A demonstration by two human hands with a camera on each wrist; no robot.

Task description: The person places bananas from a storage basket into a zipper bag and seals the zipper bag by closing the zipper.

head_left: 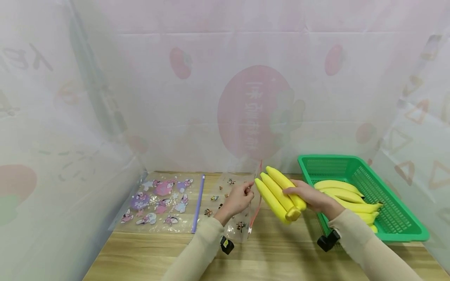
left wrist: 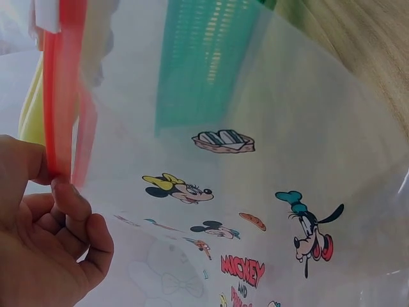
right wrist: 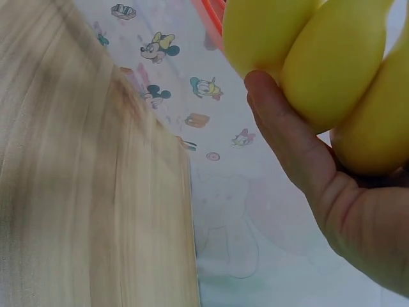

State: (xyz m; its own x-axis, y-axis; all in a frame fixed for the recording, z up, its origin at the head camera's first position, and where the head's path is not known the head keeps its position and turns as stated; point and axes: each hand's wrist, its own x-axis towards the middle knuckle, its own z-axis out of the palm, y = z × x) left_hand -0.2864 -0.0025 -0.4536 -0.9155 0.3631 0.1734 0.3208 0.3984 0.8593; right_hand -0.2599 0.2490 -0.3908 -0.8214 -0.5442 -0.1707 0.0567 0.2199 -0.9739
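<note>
My right hand (head_left: 311,197) holds a bunch of yellow bananas (head_left: 277,191), joined at the stem end, with their tips pointing toward the bag's mouth. In the right wrist view the thumb (right wrist: 287,131) lies along the bananas (right wrist: 332,64). My left hand (head_left: 239,201) pinches the red zip edge (left wrist: 61,128) of a clear zip bag (head_left: 230,224) printed with cartoon figures. The left wrist view shows thumb and finger meeting at that edge, and the bag's film (left wrist: 345,160) standing up from the table.
A green plastic basket (head_left: 404,218) with more bananas (head_left: 341,191) stands at the right. To the left, another clear zip bag (head_left: 158,203) with a purple zip lies flat on the wooden table (head_left: 140,249). A printed white curtain (head_left: 175,109) hangs behind and at both sides.
</note>
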